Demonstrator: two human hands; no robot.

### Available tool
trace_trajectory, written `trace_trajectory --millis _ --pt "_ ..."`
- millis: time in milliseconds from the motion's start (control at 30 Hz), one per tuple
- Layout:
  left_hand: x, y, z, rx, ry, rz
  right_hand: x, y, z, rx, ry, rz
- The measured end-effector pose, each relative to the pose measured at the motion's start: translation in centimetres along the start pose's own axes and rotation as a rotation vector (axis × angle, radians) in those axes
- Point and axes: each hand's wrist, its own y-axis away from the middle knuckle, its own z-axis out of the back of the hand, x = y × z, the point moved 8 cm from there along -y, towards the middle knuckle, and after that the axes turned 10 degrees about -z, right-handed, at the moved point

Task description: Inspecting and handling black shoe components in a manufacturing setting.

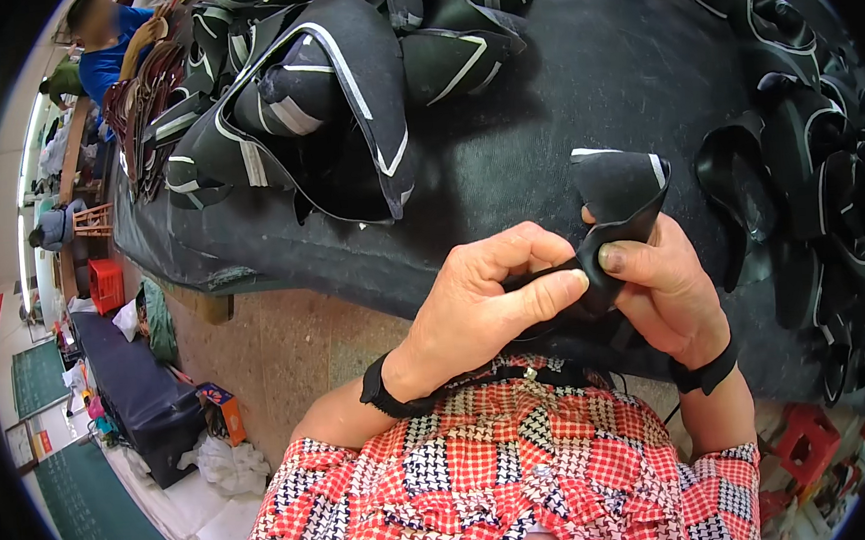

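Both my hands grip one black leather piece [619,185] with white edge strips, just over the near side of the black-covered table [600,78]. My left hand [489,291] pinches its folded lower part between thumb and fingers. On the other side, my right hand [669,279] presses its thumb on the front of the piece, with the fingers behind it. The piece's upper end flares out above my thumbs; its lower part is partly hidden by my hands.
A heap of similar black pieces [368,64] lies at the table's far left, more pieces [738,188] along its right. Brown strips [146,114] hang near a person in blue [107,62]. Left are a dark bench [140,391] and red crate [106,285]; another red crate [804,443] is lower right.
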Motion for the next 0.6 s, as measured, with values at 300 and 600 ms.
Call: trace_trajectory --millis 300,600 --pt "2.9 -0.4 1.3 -0.184 0.363 0.038 -1.5 -1.4 1.5 -0.08 -0.063 -0.076" --pt "2.2 -0.6 0.5 -0.078 0.391 0.022 -1.1 -0.9 1.7 -0.046 -0.082 -0.056"
